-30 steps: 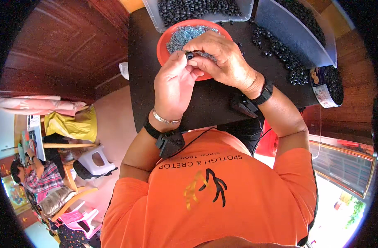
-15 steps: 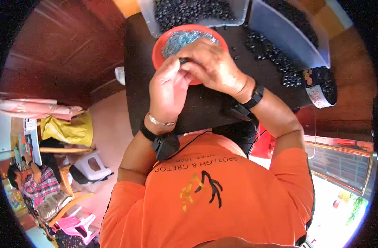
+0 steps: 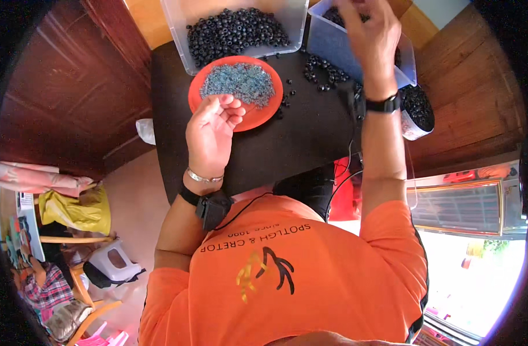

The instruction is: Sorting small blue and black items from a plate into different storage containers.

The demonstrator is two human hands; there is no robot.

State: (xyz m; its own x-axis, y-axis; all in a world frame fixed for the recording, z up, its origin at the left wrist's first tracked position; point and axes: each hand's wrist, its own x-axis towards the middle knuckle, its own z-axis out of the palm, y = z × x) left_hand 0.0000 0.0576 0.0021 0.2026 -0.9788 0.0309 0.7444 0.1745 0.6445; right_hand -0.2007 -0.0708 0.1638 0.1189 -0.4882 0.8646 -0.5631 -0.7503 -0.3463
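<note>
My left hand [image 3: 213, 132] is palm up at the near rim of an orange-red plate [image 3: 253, 120]. Its fingers curl loosely, and I see nothing held in them. On the plate lies a heap of small, shiny, silvery-blue pieces [image 3: 238, 83], too fine to tell their kind. Over the translucent bin [image 3: 332, 49] at the far right reaches my right hand [image 3: 376, 37]. Its fingers are apart, slightly blurred and partly cut off by the top edge; no object shows in them. Small black pieces partly show in that bin beneath the hand.
Another translucent bin [image 3: 186, 55] behind the plate holds many small black ring-like pieces [image 3: 238, 34]. Loose black pieces [image 3: 324, 74] are scattered on the dark table [image 3: 264, 153]. At the right edge stands a round tub [image 3: 416, 109] of black pieces. A person [image 3: 47, 285] sits far left.
My hands, together over the plate with a small black piece between them, have parted. The right went far right over the bin; the left stays by the plate. The view has shifted.
</note>
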